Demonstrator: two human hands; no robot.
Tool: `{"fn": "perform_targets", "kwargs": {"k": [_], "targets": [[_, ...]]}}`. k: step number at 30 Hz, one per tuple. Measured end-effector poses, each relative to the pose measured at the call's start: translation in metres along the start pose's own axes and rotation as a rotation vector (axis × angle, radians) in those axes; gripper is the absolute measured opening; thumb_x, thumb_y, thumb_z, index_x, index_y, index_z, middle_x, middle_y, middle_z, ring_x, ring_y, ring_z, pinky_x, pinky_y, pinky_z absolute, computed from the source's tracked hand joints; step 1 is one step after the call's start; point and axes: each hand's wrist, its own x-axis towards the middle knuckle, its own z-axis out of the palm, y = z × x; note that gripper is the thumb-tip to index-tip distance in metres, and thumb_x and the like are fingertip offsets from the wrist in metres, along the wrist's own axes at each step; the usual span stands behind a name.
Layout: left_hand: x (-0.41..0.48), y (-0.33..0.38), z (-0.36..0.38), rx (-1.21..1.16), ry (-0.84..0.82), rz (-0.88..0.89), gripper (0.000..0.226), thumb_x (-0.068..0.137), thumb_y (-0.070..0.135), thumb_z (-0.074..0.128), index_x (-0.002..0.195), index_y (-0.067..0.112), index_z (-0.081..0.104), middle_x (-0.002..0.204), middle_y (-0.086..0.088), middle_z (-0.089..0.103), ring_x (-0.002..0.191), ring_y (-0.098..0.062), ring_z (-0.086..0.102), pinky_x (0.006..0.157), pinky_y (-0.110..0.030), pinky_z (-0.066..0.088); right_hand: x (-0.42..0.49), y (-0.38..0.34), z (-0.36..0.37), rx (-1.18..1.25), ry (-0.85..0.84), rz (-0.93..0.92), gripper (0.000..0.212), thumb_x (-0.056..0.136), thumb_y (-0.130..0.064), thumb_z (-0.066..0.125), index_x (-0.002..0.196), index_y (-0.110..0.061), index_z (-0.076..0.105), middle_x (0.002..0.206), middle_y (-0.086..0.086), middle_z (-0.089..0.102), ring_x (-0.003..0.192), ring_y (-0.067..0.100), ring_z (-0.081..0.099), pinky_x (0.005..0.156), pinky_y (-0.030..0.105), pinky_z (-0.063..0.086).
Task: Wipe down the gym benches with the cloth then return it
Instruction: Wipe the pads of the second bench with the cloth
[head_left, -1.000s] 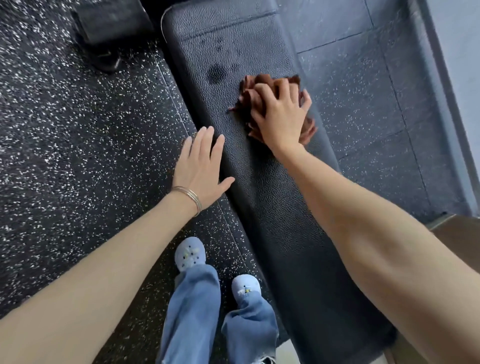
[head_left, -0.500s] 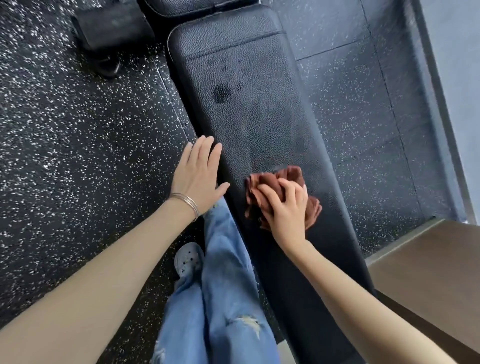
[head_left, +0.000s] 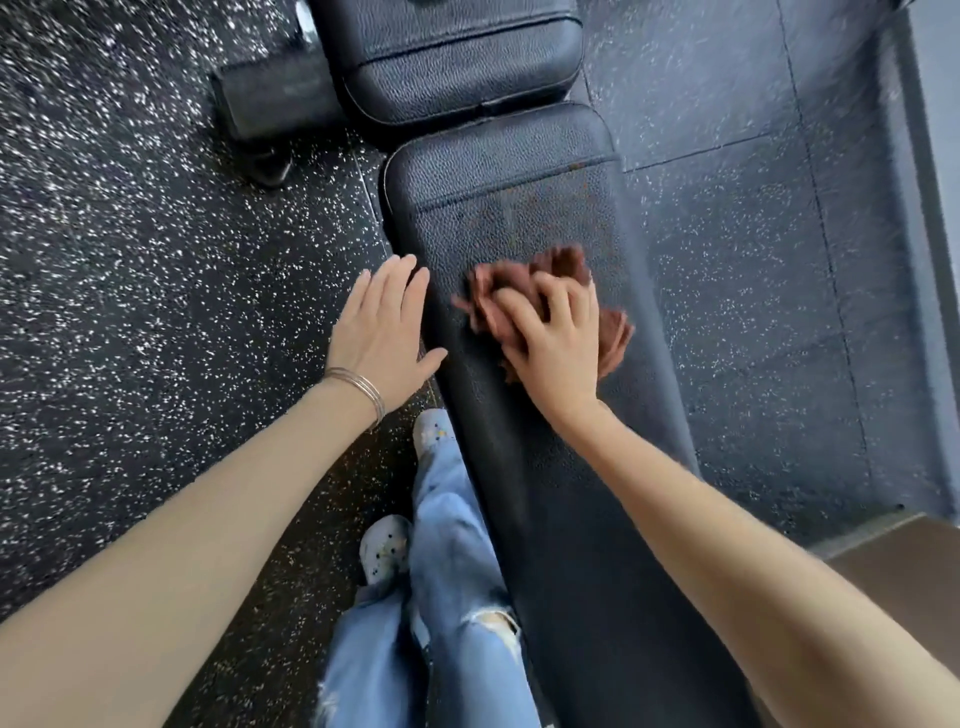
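Right hand (head_left: 558, 345) gripping brown cloth (head_left: 561, 265) on black bench (head_left: 561, 519), left hand (head_left: 382, 325) flat beside

Black, pebble-grained upholstery is shown on the bench (head_left: 545, 467) and on the adjoining pad (head_left: 457, 62). The cloth (head_left: 563, 265) is seen in reddish brown. The floor (head_left: 130, 260) is shown black, flecked with white specks. The jeans (head_left: 457, 545) are rendered in light blue, the pale shoes (head_left: 384, 545) are dotted with coloured spots, and the bangles (head_left: 363, 387) are shown silver. A brown platform (head_left: 904, 561) is seen at lower right.
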Motion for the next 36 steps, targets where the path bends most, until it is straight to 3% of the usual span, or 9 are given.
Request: {"fn": "perform_targets", "kwargs": {"k": [5,13,15,19,21,28,32,34,36], "targets": [[0.030,-0.019,-0.021,-0.005,-0.015,-0.021,0.082,0.088,0.047,0.052,0.147,0.004,0.015,0.154,-0.013,0.017,0.144,-0.026,0.013,0.119,-0.039,0.008,-0.059,-0.009,-0.004,0.009,-0.110,-0.079,0.026,0.087,-0.031,0.057,0.108,-0.022,0.069,0.113,0.013,0.055,0.100,0.032,0.044,0.102,0.057,0.032],[0.066,-0.044,-0.038,-0.027,-0.052,-0.033,0.085,0.084,0.040,0.062,0.146,0.002,0.018,0.154,-0.015,0.019,0.142,-0.028,0.017,0.119,-0.038,0.013,0.107,0.015,0.010,-0.005,-0.089,-0.524,0.018,0.081,-0.032,0.067,0.099,-0.028,0.069,0.104,0.007,0.064,0.095,0.031,0.058,0.106,0.056,0.033],[0.073,-0.045,-0.040,-0.006,-0.058,-0.032,0.087,0.085,0.044,0.061,0.146,0.002,0.016,0.154,-0.014,0.019,0.143,-0.027,0.018,0.119,-0.037,0.013,0.141,0.045,0.002,-0.046,-0.090,-0.413,0.028,0.077,-0.032,0.066,0.105,-0.026,0.068,0.111,0.010,0.062,0.100,0.034,0.057,0.104,0.053,0.037],[0.080,-0.045,-0.037,-0.043,-0.058,-0.046,0.089,0.083,0.043,0.064,0.146,0.001,0.017,0.153,-0.015,0.021,0.141,-0.027,0.022,0.118,-0.035,0.018,0.169,0.068,-0.007,-0.059,-0.143,0.236,0.037,0.083,-0.037,0.057,0.119,-0.032,0.059,0.128,0.009,0.050,0.114,0.033,0.043,0.092,0.045,0.040],[0.079,-0.045,-0.035,-0.038,-0.062,-0.043,0.089,0.084,0.045,0.062,0.147,0.002,0.015,0.154,-0.014,0.019,0.142,-0.026,0.022,0.118,-0.035,0.019,0.172,0.049,-0.004,-0.104,-0.138,0.398,0.038,0.084,-0.039,0.055,0.121,-0.035,0.054,0.130,0.007,0.046,0.118,0.030,0.039,0.091,0.047,0.037],[0.083,-0.062,-0.042,-0.063,-0.042,-0.053,0.082,0.073,0.035,0.076,0.135,0.001,0.035,0.140,-0.016,0.038,0.128,-0.030,0.039,0.109,-0.037,0.030,0.144,-0.058,0.017,-0.039,-0.220,0.053,0.038,0.075,-0.038,0.061,0.111,-0.029,0.062,0.115,0.004,0.057,0.106,0.028,0.050,0.084,0.044,0.034],[0.078,-0.086,-0.049,-0.077,-0.054,-0.134,0.082,0.078,0.033,0.072,0.140,-0.002,0.030,0.144,-0.019,0.032,0.132,-0.033,0.033,0.111,-0.038,0.026,0.147,-0.030,0.008,-0.057,-0.217,-0.161,0.035,0.078,-0.041,0.057,0.111,-0.031,0.065,0.117,0.004,0.060,0.105,0.029,0.054,0.082,0.044,0.037],[0.076,-0.097,-0.052,-0.062,-0.080,-0.098,0.082,0.080,0.033,0.070,0.142,-0.002,0.027,0.146,-0.019,0.031,0.134,-0.032,0.031,0.112,-0.037,0.024,0.152,-0.003,0.003,-0.118,-0.214,0.027,0.036,0.080,-0.043,0.055,0.115,-0.035,0.061,0.123,0.003,0.055,0.111,0.030,0.049,0.084,0.042,0.035],[0.078,-0.102,-0.054,-0.060,-0.103,-0.043,0.083,0.082,0.034,0.068,0.144,0.000,0.024,0.148,-0.017,0.029,0.136,-0.030,0.029,0.113,-0.036,0.024,0.164,0.014,0.002,-0.151,-0.163,0.402,0.038,0.082,-0.043,0.054,0.119,-0.038,0.056,0.128,0.005,0.049,0.116,0.031,0.041,0.087,0.043,0.033]]}}
